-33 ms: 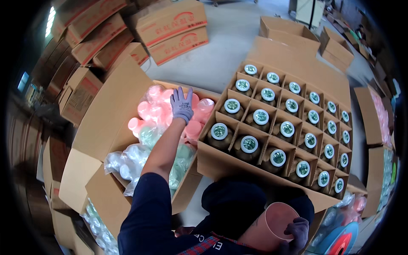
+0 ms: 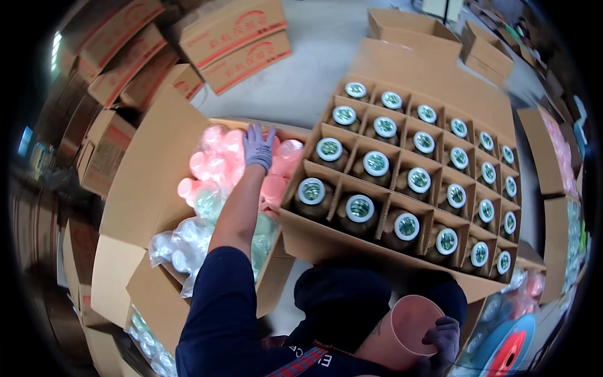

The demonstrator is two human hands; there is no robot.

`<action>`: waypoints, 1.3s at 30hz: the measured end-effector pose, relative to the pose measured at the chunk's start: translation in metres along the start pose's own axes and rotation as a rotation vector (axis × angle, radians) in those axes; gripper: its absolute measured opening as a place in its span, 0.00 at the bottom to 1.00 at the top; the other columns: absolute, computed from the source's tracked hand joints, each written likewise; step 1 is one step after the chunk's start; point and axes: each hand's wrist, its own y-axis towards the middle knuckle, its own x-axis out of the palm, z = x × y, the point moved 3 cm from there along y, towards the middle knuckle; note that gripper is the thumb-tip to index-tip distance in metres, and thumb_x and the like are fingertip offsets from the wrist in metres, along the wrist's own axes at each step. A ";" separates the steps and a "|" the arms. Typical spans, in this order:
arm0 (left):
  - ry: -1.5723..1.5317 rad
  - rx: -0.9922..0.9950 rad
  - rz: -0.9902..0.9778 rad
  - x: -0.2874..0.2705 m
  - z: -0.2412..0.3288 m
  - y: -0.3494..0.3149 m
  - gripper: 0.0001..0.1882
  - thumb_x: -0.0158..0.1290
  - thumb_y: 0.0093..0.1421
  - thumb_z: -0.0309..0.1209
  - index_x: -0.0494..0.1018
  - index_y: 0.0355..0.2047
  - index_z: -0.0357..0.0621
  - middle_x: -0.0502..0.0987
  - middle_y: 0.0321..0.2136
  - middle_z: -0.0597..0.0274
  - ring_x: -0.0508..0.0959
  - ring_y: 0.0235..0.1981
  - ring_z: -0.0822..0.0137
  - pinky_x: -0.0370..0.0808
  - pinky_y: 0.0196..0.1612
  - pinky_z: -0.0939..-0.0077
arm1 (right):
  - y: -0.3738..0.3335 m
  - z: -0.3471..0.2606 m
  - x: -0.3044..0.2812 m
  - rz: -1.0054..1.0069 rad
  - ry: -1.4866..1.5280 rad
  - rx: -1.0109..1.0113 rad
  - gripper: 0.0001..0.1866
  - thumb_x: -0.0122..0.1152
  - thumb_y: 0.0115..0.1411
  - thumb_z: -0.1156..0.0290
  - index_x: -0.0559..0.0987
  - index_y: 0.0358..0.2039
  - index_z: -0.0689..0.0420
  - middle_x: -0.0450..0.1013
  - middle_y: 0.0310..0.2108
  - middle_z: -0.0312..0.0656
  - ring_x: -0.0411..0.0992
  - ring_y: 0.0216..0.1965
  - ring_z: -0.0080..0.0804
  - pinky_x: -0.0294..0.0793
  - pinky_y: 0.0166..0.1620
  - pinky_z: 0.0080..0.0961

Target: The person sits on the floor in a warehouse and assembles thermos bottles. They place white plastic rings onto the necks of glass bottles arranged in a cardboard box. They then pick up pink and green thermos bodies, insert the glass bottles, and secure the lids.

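My left hand [image 2: 257,151], in a grey-purple glove, reaches into the far part of an open carton [image 2: 141,182] on the left. Its fingers are stretched out and touch the pink plastic-wrapped pieces [image 2: 217,164], which look like cups or lids. Nothing shows in its grip. Clear and pale green bagged pieces [image 2: 185,242] lie nearer in the same carton. Close to my body, my right hand [image 2: 443,342], also gloved, is closed on the rim of a pink cylindrical container [image 2: 396,336], tilted with its mouth toward the upper right.
On the right, a divided carton [image 2: 383,242] holds many brown bottle-like vessels with white rims and shiny green-silver mouths [image 2: 360,208]. Closed printed cartons [image 2: 235,44] are stacked behind. Open boxes [image 2: 414,31] stand farther back. A blue-and-red disc [image 2: 509,352] is at lower right.
The whole view has shifted slightly, with the cartons sliding left in the picture. My left hand stays on the pink pieces, and my right hand keeps hold of the pink container.
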 end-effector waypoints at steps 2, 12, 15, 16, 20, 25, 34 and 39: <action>-0.011 0.078 -0.130 0.041 0.005 0.024 0.42 0.58 0.50 0.36 0.56 0.65 0.60 0.63 0.58 0.46 0.65 0.57 0.46 0.60 0.59 0.48 | -0.004 0.007 -0.001 0.010 0.010 0.015 0.22 0.58 0.59 0.53 0.75 0.36 0.63 0.71 0.30 0.46 0.70 0.31 0.43 0.72 0.41 0.47; -1.006 0.290 0.313 -0.236 0.040 -0.023 0.46 0.66 0.41 0.46 0.63 0.60 0.41 0.70 0.52 0.46 0.71 0.51 0.44 0.67 0.55 0.53 | -0.025 0.012 -0.004 0.158 -0.031 0.024 0.19 0.66 0.44 0.62 0.77 0.34 0.59 0.71 0.27 0.42 0.70 0.28 0.42 0.70 0.35 0.42; -0.805 0.512 0.137 -0.258 0.088 -0.060 0.44 0.64 0.44 0.50 0.65 0.59 0.41 0.70 0.53 0.45 0.69 0.53 0.43 0.64 0.56 0.53 | -0.001 0.015 -0.008 0.016 0.008 -0.014 0.18 0.70 0.40 0.69 0.78 0.33 0.60 0.70 0.27 0.45 0.69 0.29 0.46 0.68 0.34 0.37; -0.644 0.492 0.139 -0.239 0.097 -0.071 0.44 0.63 0.46 0.51 0.64 0.60 0.42 0.67 0.55 0.43 0.66 0.54 0.41 0.62 0.56 0.51 | 0.003 0.015 -0.014 -0.024 0.013 -0.006 0.15 0.71 0.41 0.71 0.78 0.31 0.60 0.70 0.26 0.46 0.69 0.29 0.45 0.69 0.33 0.35; -1.232 0.456 0.139 -0.338 0.096 -0.161 0.51 0.67 0.45 0.46 0.56 0.64 0.35 0.60 0.62 0.39 0.58 0.64 0.41 0.56 0.64 0.53 | -0.021 0.034 -0.079 0.773 0.241 0.429 0.11 0.54 0.63 0.74 0.72 0.22 0.61 0.69 0.21 0.39 0.66 0.24 0.22 0.65 0.28 0.20; -1.496 0.800 -0.020 -0.460 0.157 -0.254 0.61 0.73 0.39 0.41 0.48 0.66 0.31 0.56 0.65 0.41 0.58 0.66 0.46 0.56 0.66 0.58 | -0.029 0.085 -0.127 0.686 -0.412 0.236 0.11 0.45 0.68 0.69 0.73 0.44 0.60 0.78 0.30 0.46 0.76 0.29 0.37 0.74 0.32 0.30; -1.443 0.584 0.545 -0.546 0.196 -0.302 0.51 0.73 0.37 0.40 0.61 0.60 0.36 0.66 0.58 0.45 0.65 0.60 0.42 0.63 0.61 0.50 | -0.057 0.106 -0.033 0.253 0.591 0.302 0.22 0.46 0.69 0.64 0.66 0.60 0.58 0.69 0.56 0.48 0.68 0.58 0.35 0.69 0.59 0.29; -1.392 0.573 0.486 -0.552 0.181 -0.308 0.47 0.72 0.38 0.40 0.63 0.58 0.39 0.67 0.55 0.44 0.66 0.58 0.40 0.63 0.60 0.49 | -0.051 0.084 -0.022 0.190 0.446 0.249 0.23 0.58 0.61 0.63 0.70 0.56 0.56 0.70 0.54 0.48 0.69 0.55 0.40 0.70 0.56 0.31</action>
